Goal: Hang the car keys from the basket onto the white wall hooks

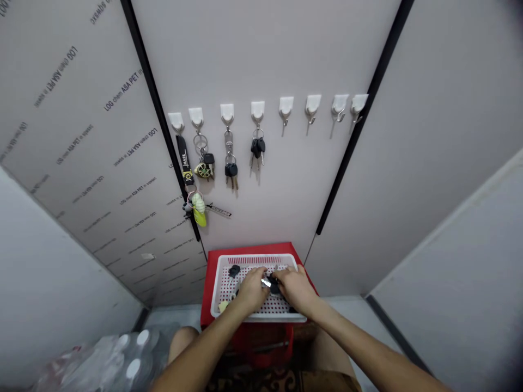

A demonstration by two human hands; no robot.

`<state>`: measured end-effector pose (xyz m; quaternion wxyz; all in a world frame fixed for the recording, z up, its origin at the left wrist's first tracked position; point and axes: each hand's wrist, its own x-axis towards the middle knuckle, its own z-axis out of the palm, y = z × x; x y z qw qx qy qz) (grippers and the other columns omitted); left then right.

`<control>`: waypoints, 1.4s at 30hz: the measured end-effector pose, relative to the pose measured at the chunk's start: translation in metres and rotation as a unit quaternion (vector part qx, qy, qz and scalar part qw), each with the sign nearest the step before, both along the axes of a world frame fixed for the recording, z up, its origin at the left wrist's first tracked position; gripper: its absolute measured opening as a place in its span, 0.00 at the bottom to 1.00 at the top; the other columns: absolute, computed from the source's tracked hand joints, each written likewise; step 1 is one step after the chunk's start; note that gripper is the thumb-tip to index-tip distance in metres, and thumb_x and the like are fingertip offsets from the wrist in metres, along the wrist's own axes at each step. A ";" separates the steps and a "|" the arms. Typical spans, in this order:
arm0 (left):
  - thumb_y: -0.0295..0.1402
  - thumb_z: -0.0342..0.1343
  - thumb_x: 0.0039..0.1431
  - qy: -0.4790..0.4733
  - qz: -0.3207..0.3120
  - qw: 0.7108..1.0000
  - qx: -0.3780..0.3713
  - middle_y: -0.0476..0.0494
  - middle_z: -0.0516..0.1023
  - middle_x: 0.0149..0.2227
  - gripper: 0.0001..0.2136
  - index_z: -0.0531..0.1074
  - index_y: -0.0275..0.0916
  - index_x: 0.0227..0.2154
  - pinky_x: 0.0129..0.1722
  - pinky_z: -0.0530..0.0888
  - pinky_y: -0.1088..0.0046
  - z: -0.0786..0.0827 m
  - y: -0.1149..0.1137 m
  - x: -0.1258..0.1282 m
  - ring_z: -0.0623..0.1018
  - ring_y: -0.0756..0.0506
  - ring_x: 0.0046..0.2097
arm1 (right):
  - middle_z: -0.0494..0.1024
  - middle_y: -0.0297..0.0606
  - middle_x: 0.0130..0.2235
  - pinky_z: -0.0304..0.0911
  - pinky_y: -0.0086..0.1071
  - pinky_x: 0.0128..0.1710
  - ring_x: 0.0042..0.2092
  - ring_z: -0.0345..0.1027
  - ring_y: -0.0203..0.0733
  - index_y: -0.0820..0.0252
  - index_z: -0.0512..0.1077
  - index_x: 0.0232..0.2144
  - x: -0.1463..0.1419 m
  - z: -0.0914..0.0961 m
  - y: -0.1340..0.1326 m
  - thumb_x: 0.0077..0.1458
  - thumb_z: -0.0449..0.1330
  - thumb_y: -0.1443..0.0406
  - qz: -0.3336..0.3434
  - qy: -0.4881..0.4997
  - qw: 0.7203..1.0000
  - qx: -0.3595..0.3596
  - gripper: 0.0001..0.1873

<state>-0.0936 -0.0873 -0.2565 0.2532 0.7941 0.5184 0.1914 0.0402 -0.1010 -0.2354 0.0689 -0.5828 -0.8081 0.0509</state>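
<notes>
Your bare forearms (196,354) reach to a white plastic basket (255,259), your left hand (252,291) and right hand (297,288) at a black-headed silver key (273,285), clenching it or not I cannot tell, while four white wall hooks (257,110) hold keys and four other hooks (312,104) hold none.

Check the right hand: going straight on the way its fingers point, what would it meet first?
The right hand would most likely meet the black plastic key fob first; it appears already at the fingertips, though depth is unclear. The silver metal key blade and the left hand lie beyond it.
</notes>
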 end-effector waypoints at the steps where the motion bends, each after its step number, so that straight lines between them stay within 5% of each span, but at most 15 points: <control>1: 0.25 0.47 0.39 0.000 0.007 1.000 0.001 0.42 0.66 0.39 0.21 0.58 0.34 0.42 0.41 0.60 0.74 -0.001 0.001 0.000 0.65 0.48 0.41 | 0.72 0.37 0.30 0.43 0.38 0.39 0.37 0.59 0.42 0.57 0.67 0.29 0.000 0.000 0.000 0.42 0.47 0.72 0.000 0.017 1.000 0.003 0.12; 8: 0.27 0.47 0.40 0.004 -0.005 1.000 -0.021 0.48 0.69 0.29 0.15 0.62 0.38 0.35 0.33 0.64 0.74 -0.004 0.005 -0.002 0.68 0.49 0.31 | 0.72 0.34 0.29 0.43 0.36 0.42 0.35 0.60 0.37 0.56 0.67 0.29 0.005 -0.003 0.001 0.44 0.47 0.71 -0.002 0.127 0.989 0.078 0.12; 12: 0.28 0.49 0.39 -0.054 0.007 0.998 0.026 0.44 0.67 0.37 0.19 0.60 0.36 0.39 0.40 0.61 0.72 0.014 0.005 -0.006 0.65 0.48 0.40 | 0.71 0.34 0.26 0.51 0.30 0.37 0.31 0.61 0.35 0.60 0.66 0.32 0.006 0.002 0.005 0.43 0.48 0.70 0.020 0.222 0.973 0.062 0.11; 15: 0.27 0.49 0.38 -0.113 -0.069 0.990 0.044 0.44 0.63 0.43 0.22 0.59 0.37 0.41 0.44 0.58 0.73 0.025 0.007 -0.007 0.62 0.48 0.45 | 0.70 0.34 0.26 0.54 0.27 0.34 0.30 0.61 0.33 0.61 0.65 0.33 0.003 0.015 0.008 0.42 0.48 0.69 0.049 0.288 0.955 0.050 0.12; 17: 0.26 0.47 0.39 -0.124 -0.100 0.987 0.009 0.46 0.67 0.39 0.19 0.61 0.37 0.39 0.41 0.61 0.74 0.028 0.009 -0.006 0.65 0.49 0.40 | 0.69 0.34 0.26 0.55 0.27 0.33 0.30 0.61 0.33 0.62 0.65 0.32 0.000 0.025 0.009 0.42 0.48 0.70 0.045 0.316 0.946 0.052 0.12; 22: 0.26 0.47 0.41 -0.165 -0.009 0.986 -0.006 0.47 0.70 0.30 0.12 0.65 0.36 0.33 0.35 0.64 0.73 0.036 0.009 -0.006 0.67 0.50 0.33 | 0.68 0.34 0.24 0.56 0.27 0.31 0.28 0.61 0.33 0.64 0.65 0.31 -0.003 0.043 0.013 0.41 0.48 0.70 0.011 0.361 0.932 0.035 0.11; 27: 0.22 0.50 0.36 -0.335 -0.077 0.936 -0.073 0.44 0.67 0.40 0.20 0.62 0.35 0.37 0.41 0.60 0.73 0.049 0.011 -0.003 0.65 0.49 0.41 | 0.68 0.33 0.24 0.56 0.26 0.30 0.27 0.61 0.32 0.63 0.64 0.29 -0.005 0.049 0.015 0.41 0.48 0.69 0.043 0.407 0.912 -0.004 0.10; 31: 0.25 0.49 0.39 -0.433 -0.070 0.882 -0.171 0.45 0.69 0.29 0.09 0.64 0.32 0.29 0.31 0.64 0.76 0.062 0.019 0.006 0.68 0.52 0.30 | 0.68 0.33 0.23 0.57 0.26 0.28 0.26 0.60 0.32 0.63 0.64 0.27 -0.001 0.062 0.024 0.41 0.48 0.68 0.033 0.425 0.905 0.001 0.07; 36: 0.24 0.48 0.41 -0.475 -0.008 0.868 -0.141 0.50 0.67 0.25 0.12 0.60 0.34 0.33 0.24 0.62 0.81 0.107 0.037 0.026 0.65 0.57 0.22 | 0.67 0.33 0.23 0.57 0.27 0.28 0.26 0.60 0.32 0.63 0.63 0.23 0.014 0.108 0.048 0.39 0.50 0.65 0.011 0.472 0.880 0.049 0.06; 42: 0.24 0.48 0.41 -0.424 0.051 0.901 0.070 0.47 0.69 0.30 0.16 0.58 0.37 0.37 0.30 0.65 0.77 0.188 0.064 0.049 0.68 0.54 0.27 | 0.67 0.31 0.20 0.57 0.27 0.26 0.22 0.59 0.30 0.64 0.65 0.22 0.021 0.197 0.071 0.35 0.52 0.67 -0.027 0.510 0.839 0.187 0.07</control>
